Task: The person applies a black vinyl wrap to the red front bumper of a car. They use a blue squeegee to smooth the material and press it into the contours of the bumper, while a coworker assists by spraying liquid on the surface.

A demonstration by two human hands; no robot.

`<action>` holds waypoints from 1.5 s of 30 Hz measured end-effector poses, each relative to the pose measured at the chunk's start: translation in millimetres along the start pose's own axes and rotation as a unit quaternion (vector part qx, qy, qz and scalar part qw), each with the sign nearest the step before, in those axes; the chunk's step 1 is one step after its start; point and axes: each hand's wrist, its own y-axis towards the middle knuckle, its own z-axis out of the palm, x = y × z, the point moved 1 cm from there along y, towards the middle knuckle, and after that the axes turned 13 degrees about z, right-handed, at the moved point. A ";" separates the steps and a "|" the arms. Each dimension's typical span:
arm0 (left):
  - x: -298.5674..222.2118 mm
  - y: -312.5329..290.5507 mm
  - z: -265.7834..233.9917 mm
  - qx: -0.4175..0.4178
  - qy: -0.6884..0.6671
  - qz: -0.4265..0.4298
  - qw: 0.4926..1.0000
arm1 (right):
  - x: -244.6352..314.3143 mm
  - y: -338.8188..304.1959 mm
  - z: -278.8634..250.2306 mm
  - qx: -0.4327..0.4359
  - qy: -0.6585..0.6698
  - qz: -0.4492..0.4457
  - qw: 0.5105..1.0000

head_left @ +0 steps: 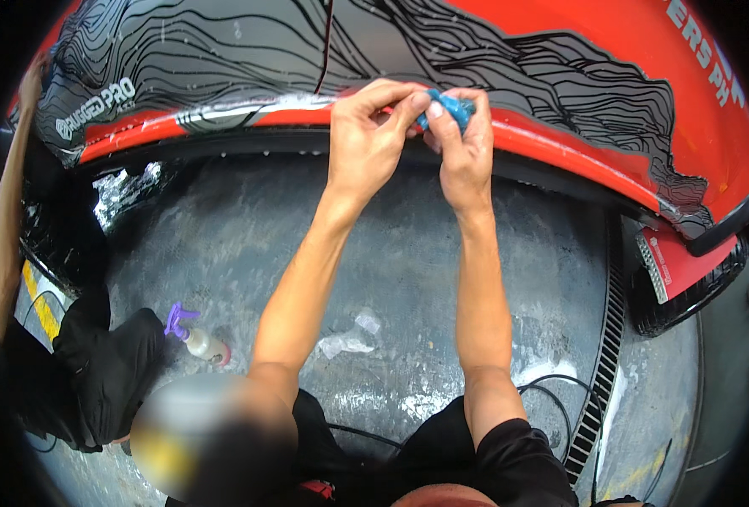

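Both my hands are raised against the lower side of a red vehicle body [560,148] with grey, black-lined graphics. Between them is a soft, shiny blue lump [456,110] that looks like detailing clay. My left hand [368,144] pinches its left edge between thumb and fingertips. My right hand [466,160] is closed round the rest, the thumb lying over it. The lump sits just in front of the red lower edge; whether it touches the panel I cannot tell. Water drops and wet streaks show on the panel.
Another person in black [95,363] crouches at the left, one arm up at the vehicle. A spray bottle with a purple trigger [205,345] stands on the wet grey floor. At right are a drain grate [609,346], black hose [552,380], tyre [687,300] and red mud flap [687,260].
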 end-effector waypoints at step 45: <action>1.6 5.3 -21.3 0.082 -0.012 -0.073 0.994 | -13.2 2.5 -3.6 -0.015 -0.029 -0.104 0.994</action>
